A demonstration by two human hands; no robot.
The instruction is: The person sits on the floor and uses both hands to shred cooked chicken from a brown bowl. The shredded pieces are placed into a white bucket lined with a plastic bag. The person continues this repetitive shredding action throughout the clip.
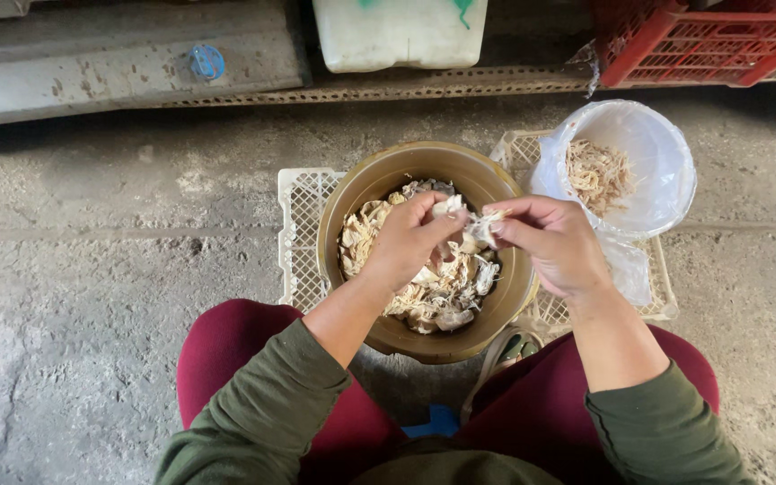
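Observation:
A brown round basin (345, 205) sits between my knees, filled with pale, shredded pieces (433, 301). Over the basin, my left hand (406, 244) and my right hand (554, 242) both pinch one pale white piece (473, 223) between their fingertips. The hands are close together, almost touching, just above the pile. To the right stands a white bucket lined with a clear plastic bag (653, 166), holding a small heap of finer tan shreds (596, 175).
The basin and bucket rest on a white plastic lattice crate (298, 233) lying on a rough concrete floor. A red crate (702, 40) and a white plastic canister (397, 31) stand at the back, by a concrete ledge with a blue cap (207, 61).

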